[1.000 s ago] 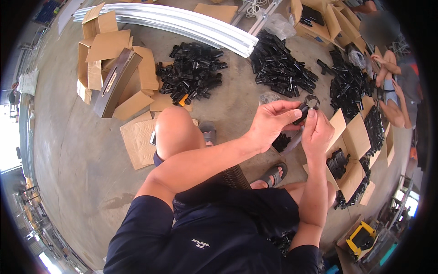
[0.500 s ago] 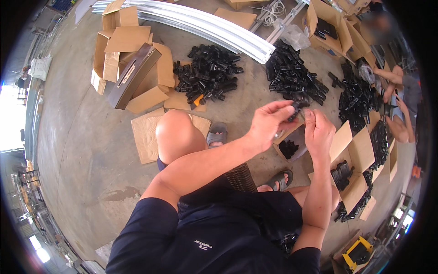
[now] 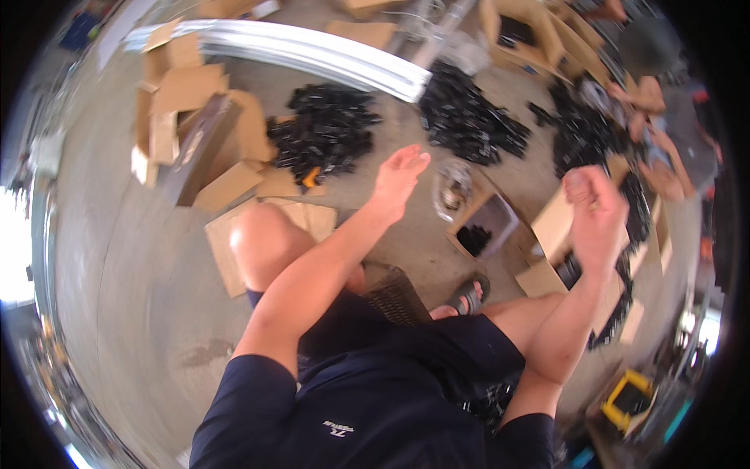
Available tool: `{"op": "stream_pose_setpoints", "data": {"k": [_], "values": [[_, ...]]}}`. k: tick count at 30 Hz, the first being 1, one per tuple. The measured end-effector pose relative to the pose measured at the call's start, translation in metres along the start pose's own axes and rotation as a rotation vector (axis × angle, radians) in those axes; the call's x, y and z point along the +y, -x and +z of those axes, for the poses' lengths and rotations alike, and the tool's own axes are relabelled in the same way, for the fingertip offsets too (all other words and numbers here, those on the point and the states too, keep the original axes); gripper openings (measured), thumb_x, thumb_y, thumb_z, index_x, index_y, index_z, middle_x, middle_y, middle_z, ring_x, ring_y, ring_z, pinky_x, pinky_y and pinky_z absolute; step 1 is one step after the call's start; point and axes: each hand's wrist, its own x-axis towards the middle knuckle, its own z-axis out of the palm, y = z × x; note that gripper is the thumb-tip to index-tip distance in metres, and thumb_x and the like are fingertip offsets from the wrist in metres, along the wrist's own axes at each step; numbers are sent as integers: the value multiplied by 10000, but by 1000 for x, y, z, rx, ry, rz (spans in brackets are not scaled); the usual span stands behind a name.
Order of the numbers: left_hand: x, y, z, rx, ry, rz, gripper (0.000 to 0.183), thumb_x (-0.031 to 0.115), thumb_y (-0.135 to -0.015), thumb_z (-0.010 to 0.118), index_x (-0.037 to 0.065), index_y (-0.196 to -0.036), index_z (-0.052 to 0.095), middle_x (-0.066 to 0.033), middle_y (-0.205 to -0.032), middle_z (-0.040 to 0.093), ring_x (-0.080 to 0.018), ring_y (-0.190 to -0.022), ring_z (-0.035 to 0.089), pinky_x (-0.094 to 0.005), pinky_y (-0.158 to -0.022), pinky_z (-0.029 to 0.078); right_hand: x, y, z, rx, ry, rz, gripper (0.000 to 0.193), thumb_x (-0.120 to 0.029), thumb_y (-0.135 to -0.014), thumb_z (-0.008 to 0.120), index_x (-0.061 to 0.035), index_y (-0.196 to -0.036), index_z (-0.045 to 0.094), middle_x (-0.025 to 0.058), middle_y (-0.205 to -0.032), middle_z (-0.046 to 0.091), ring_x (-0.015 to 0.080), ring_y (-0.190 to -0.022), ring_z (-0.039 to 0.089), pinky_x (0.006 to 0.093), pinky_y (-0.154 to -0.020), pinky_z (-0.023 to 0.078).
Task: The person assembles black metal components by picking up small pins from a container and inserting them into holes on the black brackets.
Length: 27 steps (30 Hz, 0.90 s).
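My left hand (image 3: 397,181) is over the floor near two piles of small black parts. Its fingers reach forward, thumb near the fingertips, with nothing visible between them. The nearest heaps are the left pile of black parts (image 3: 326,133) and the middle pile of black parts (image 3: 473,117). My right hand (image 3: 598,219) is raised beside an open carton (image 3: 553,223) on the right. Its fingers are curled in, and whatever may be inside them is hidden. Between my hands stand a small lined box (image 3: 500,223) with black pieces in it and a clear plastic bag (image 3: 453,190).
Long white metal profiles (image 3: 312,51) lie across the back. Opened cartons (image 3: 187,86) and a long brown box (image 3: 199,152) stand at the left. At the far right a co-worker (image 3: 664,152) sits by another black pile (image 3: 582,129). A yellow-rimmed bin (image 3: 629,399) is at lower right.
My hands have moved apart, the left one leftward and the right one rightward. The black part that was in my left hand no longer shows there. The view has shifted and blurred.
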Motion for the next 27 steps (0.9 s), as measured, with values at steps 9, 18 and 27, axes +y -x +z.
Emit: {"op": "stream_pose_setpoints", "data": {"k": [9,18,27], "values": [[6,29,51,-379,-79,-107,476,326,-1038,663,22,-1398,592,-113,-1348,662,-246,-1186,650,-380,-1014,482,220,32,-149,185,228,554,413,-423,-1013,674,-27,-901,721,28,-716,666,118,-636,587,323,-607,488],[-30,28,77,-420,-318,-261,451,324,-1061,626,15,-1388,594,-141,-1278,695,-225,-1120,674,-355,-983,512,441,189,-69,-269,633,1052,486,-501,-914,695,-48,-1066,782,239,-1116,746,408,-1086,711,495,-969,556],[-45,19,92,-423,-404,-288,432,316,-1070,611,8,-1373,604,-143,-1259,701,-214,-1109,680,-346,-987,512,448,182,-12,-289,739,1189,418,-398,-907,700,-23,-1074,778,216,-1115,762,357,-1088,732,443,-925,582]]}}
